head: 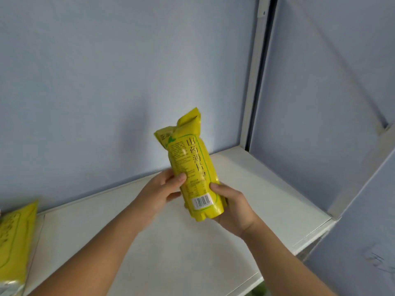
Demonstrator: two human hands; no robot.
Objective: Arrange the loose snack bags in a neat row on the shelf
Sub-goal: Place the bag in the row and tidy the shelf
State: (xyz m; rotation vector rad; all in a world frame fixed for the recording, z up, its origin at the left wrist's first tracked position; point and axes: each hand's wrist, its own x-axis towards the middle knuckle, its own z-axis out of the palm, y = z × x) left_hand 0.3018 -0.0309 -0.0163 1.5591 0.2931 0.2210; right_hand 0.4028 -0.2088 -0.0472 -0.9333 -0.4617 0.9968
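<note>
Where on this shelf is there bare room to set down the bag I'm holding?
Bare shelf runs from the held bag right to the side wall, and beneath both forearms to the front edge. Only the far left is taken, by another yellow bag.

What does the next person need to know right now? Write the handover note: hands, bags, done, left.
Left hand: gripping the yellow snack bag on its left side, thumb across the front.
Right hand: cupping the same bag's lower end from the right.
The bag is held in the air over the white shelf, tilted, barcode end towards the camera.
A second yellow bag is at the shelf's left edge, partly out of frame.
Done: no row visible yet.
Left: set this bag down, then line up the others.
</note>
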